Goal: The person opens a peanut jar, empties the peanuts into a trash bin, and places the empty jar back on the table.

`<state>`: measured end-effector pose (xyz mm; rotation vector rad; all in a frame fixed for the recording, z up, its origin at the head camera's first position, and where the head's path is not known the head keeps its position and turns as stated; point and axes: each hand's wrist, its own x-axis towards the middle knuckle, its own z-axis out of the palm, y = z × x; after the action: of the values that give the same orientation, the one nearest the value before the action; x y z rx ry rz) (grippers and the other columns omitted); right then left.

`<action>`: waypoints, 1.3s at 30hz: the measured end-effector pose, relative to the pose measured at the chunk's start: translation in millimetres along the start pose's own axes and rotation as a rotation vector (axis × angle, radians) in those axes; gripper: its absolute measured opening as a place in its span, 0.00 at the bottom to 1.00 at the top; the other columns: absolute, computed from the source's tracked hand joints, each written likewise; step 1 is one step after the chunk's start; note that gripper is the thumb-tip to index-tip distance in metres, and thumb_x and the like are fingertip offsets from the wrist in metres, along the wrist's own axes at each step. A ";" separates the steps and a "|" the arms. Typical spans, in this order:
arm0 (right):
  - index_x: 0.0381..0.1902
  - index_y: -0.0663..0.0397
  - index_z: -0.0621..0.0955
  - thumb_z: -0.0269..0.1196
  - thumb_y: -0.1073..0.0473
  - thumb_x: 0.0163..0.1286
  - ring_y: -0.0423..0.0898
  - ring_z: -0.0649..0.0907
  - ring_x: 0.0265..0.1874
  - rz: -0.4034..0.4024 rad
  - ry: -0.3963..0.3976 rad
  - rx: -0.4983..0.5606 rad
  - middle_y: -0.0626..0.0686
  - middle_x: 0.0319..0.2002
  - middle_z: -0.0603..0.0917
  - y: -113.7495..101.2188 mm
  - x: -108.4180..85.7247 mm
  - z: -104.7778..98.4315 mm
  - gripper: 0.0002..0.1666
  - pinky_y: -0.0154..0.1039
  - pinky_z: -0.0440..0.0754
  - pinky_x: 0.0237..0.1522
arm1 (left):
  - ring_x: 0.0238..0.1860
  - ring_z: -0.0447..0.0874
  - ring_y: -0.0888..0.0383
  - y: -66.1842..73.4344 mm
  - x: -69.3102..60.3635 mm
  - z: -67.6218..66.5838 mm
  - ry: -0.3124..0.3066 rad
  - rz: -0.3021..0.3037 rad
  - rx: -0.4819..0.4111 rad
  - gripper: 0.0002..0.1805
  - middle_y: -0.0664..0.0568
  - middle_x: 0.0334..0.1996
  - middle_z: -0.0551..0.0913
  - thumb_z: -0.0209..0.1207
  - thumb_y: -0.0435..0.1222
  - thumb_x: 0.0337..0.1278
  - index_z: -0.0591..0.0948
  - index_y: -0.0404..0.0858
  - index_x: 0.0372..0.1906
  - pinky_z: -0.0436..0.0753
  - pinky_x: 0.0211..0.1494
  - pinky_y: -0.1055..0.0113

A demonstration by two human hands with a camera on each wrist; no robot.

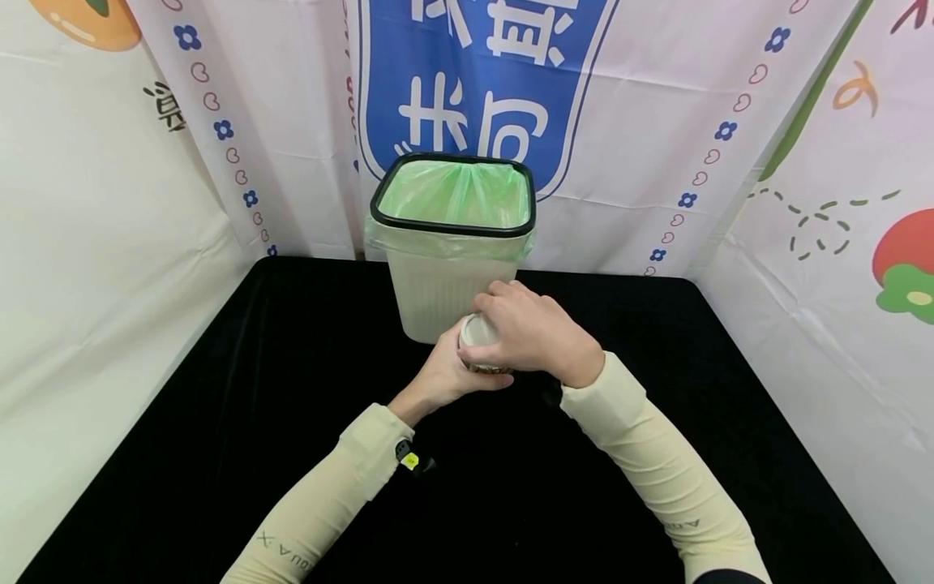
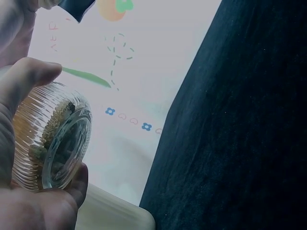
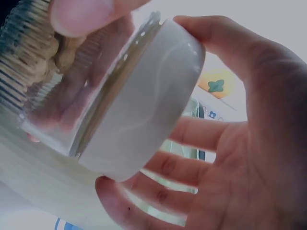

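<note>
A clear ribbed glass jar with brown, lumpy contents is in my left hand, which grips its body from the left. Its smooth white lid sits at the jar's mouth; whether it is loosened I cannot tell. My right hand reaches over from the right and holds this lid by its rim, thumb on one side and fingers on the other. In the head view both hands hide most of the glass. The left wrist view shows the jar's thick round base tipped toward the camera.
Just behind the hands stands a cream waste bin with a black rim and a green plastic liner. Black cloth covers the table. Printed white curtains hang at the back and both sides.
</note>
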<state>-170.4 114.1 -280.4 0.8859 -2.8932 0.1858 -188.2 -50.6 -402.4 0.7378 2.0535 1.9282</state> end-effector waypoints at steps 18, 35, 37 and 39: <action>0.66 0.49 0.83 0.74 0.45 0.64 0.50 0.81 0.55 -0.221 -0.145 0.218 0.52 0.60 0.83 18.1 4.1 -7.8 0.34 0.47 0.84 0.54 | 0.67 0.79 0.51 -0.3 -0.8 -2.4 -0.009 0.005 -0.012 0.53 0.57 0.72 0.73 0.78 0.36 0.55 0.61 0.63 0.80 0.82 0.68 0.51; 0.66 0.45 0.81 0.52 0.21 0.75 0.55 0.84 0.54 0.096 0.006 -0.006 0.54 0.57 0.83 -3.6 -6.6 -5.9 0.42 0.58 0.88 0.48 | 0.59 0.83 0.50 -5.5 0.4 3.4 0.057 0.054 0.063 0.46 0.49 0.64 0.80 0.81 0.34 0.47 0.70 0.48 0.72 0.84 0.63 0.55; 0.61 0.46 0.83 0.52 0.20 0.73 0.54 0.84 0.47 0.115 0.027 -0.058 0.54 0.51 0.83 -7.4 -7.9 -3.2 0.42 0.56 0.88 0.39 | 0.60 0.82 0.50 -5.1 0.8 3.6 0.068 0.048 0.070 0.47 0.49 0.65 0.79 0.81 0.35 0.48 0.70 0.48 0.73 0.84 0.63 0.55; 0.56 0.47 0.84 0.53 0.18 0.71 0.54 0.83 0.42 0.125 0.043 -0.097 0.54 0.47 0.83 -10.6 -9.3 -0.7 0.43 0.54 0.86 0.33 | 0.61 0.81 0.50 -4.7 0.9 3.6 0.077 0.030 0.079 0.48 0.51 0.67 0.77 0.81 0.37 0.48 0.69 0.49 0.75 0.85 0.63 0.54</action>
<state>-156.7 110.6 -280.1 0.6782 -2.8908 0.0738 -188.2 -47.0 -407.3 0.7259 2.1878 1.9299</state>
